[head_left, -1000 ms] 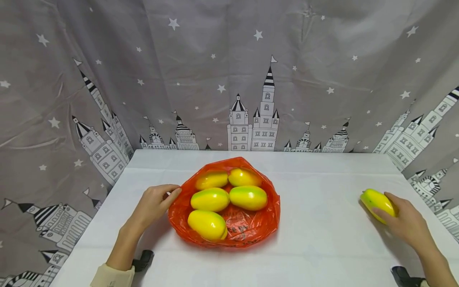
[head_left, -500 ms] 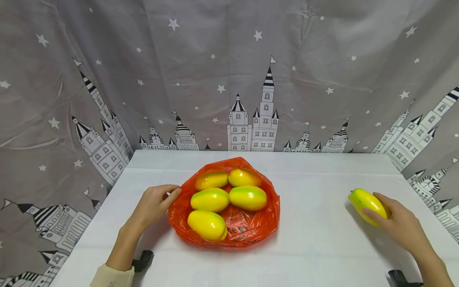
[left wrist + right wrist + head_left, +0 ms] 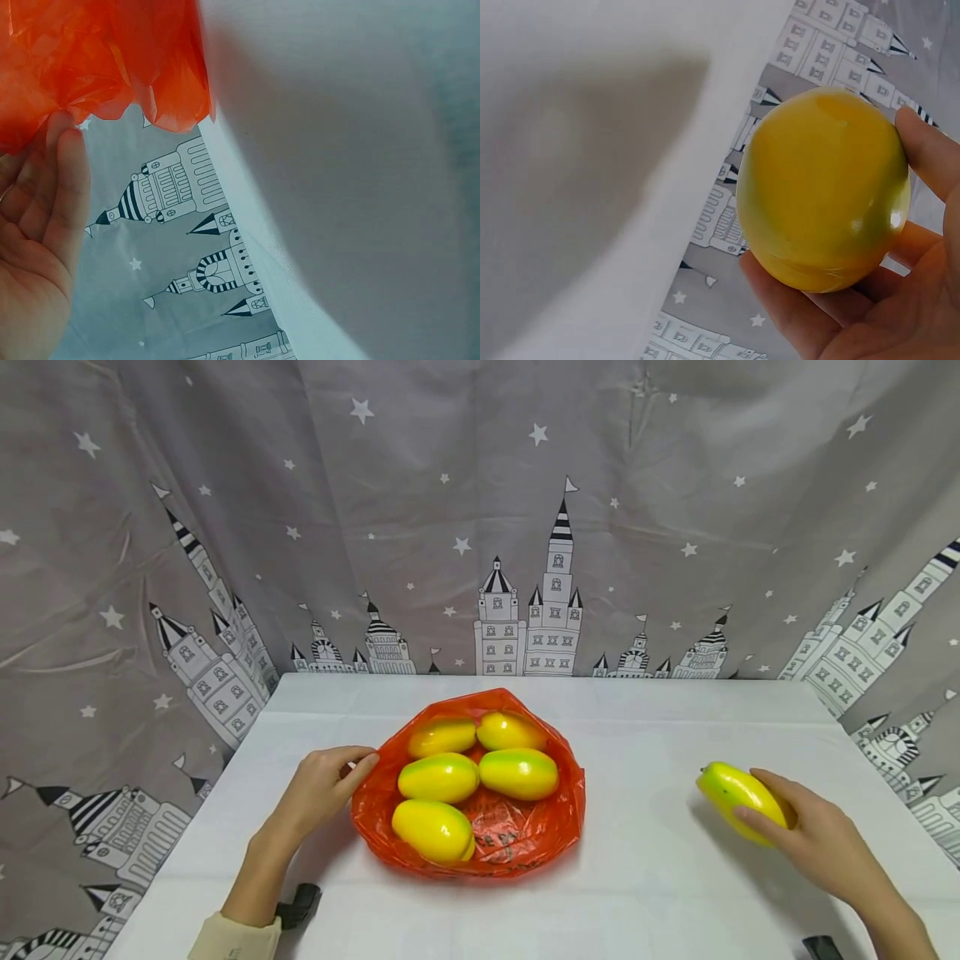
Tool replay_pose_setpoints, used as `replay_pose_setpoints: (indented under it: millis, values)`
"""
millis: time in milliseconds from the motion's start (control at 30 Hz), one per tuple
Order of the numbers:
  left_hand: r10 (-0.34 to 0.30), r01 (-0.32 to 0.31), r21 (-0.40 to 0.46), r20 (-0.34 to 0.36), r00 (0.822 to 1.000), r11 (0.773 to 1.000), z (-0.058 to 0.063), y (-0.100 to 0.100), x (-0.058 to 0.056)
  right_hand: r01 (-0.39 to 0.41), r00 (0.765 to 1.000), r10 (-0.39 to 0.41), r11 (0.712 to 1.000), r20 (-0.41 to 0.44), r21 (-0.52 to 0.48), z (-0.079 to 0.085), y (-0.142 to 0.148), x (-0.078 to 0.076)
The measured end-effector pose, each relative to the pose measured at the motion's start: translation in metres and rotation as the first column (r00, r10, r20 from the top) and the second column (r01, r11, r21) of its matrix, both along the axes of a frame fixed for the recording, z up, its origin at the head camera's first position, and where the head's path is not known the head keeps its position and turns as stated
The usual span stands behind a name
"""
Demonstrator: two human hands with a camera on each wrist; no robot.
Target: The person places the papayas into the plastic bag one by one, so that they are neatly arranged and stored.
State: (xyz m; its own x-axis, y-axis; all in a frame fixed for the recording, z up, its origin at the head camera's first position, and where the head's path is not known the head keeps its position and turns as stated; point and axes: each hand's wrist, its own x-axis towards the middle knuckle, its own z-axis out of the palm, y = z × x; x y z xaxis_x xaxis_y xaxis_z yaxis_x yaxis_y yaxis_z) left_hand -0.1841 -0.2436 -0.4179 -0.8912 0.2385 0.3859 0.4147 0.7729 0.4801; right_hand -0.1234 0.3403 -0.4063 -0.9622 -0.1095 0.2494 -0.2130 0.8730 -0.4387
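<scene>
A red plastic bag lies spread wide on the white table, its mouth facing up. Several glossy oval yellow-green fruits rest inside it. At the bag's left rim, my left hand pinches the plastic; in the left wrist view, the fingertips meet the crumpled red edge. Well to the right of the bag, my right hand grips another yellow-green oval fruit just above the table, its stem end pointing left. The right wrist view shows this fruit's rounded end with fingers and thumb around it.
The white-covered table stretches between the bag and my right hand. Behind and at the sides hangs a grey curtain printed with castles and stars. A black wrist strap sits on my left wrist.
My right hand has carried its fruit leftward across the table, toward the bag. The left hand and the bag have stayed put.
</scene>
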Motion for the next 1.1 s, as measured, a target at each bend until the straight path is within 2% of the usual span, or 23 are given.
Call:
replay_pose_setpoints:
  millis: [467,733,1100]
  values:
    - [0.004,-0.004,0.009,0.021,1.000,1.000,0.000,0.000,0.001,-0.035,0.999,0.036,0.999,0.009,-0.008,0.010,-0.020,0.003]
    - [-0.014,0.014,0.008,-0.012,1.000,1.000,0.001,0.001,-0.001,-0.073,0.997,0.072,0.997,-0.032,-0.029,0.012,-0.029,0.007]
    - [-0.011,0.011,0.004,-0.005,1.000,1.000,0.000,0.000,-0.001,-0.130,0.990,0.126,0.990,-0.067,-0.050,0.012,-0.044,0.011]
